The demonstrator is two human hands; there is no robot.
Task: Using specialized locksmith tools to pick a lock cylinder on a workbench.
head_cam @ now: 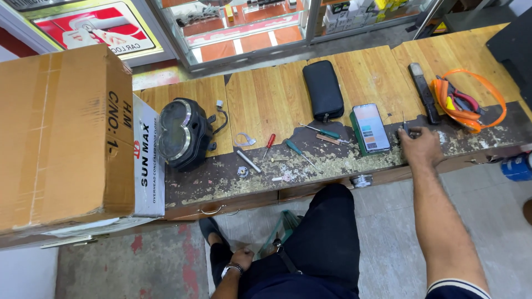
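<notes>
- The right hand (421, 147) reaches out to the worn front strip of the wooden worktop (266, 105), just right of the smartphone (370, 127), which lies face up with its screen lit.
- Its fingers are curled together around a thin metal tool (405, 126), apparently a small screwdriver or probe; the tip points away from the person, just past the phone's right edge.
- The left hand (241, 258) hangs low by the person's knee, below the worktop and left of the phone; whether its fingers are spread or closed cannot be told.
- Left of the phone lie a green-handled screwdriver (327, 133), a second green one (296, 149), a red-handled one (269, 143) and a metal rod (247, 160).
- Further left sits a motorcycle instrument cluster (180, 133), beside a large cardboard box (61, 138).
- Behind the phone lies a black pouch (323, 88); well right of it, orange-handled pliers (463, 102).
- Judged from this, the step in hand is picking up the thin tool; lifting it cleanly calls for a firm pinch on its narrow shaft.
</notes>
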